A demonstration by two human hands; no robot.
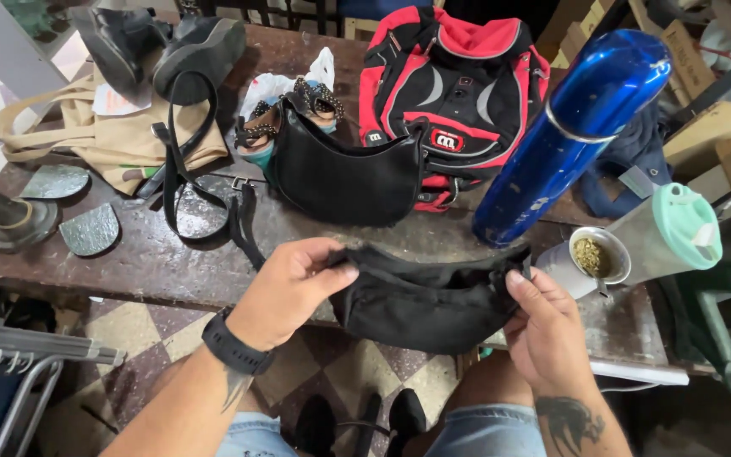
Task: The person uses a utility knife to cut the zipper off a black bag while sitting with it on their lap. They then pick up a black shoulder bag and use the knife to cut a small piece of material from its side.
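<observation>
- While seen from head cam: black waist bag point(420, 300) hangs btwn both hands at the worktable point(154, 267) edge, long axis left-right.
- Left hand point(291, 290) pinches bag's left end; right hand point(543, 322) clamps right end (both equally near).
- Black shoulder purse point(344, 173) sits behind, apart.

A worn, dark brown wooden surface point(154, 262), scratched and stained, is set across the view. Beneath it a floor point(141, 326) of checkered tiles in pale cream and dull purple is seen, and the same tiles are shown at the upper left. A grey metal rack point(19, 355) is placed at the lower left. Pale wooden boards point(721, 127) are stacked at the upper right. The scene is lit evenly by soft daylight.
</observation>
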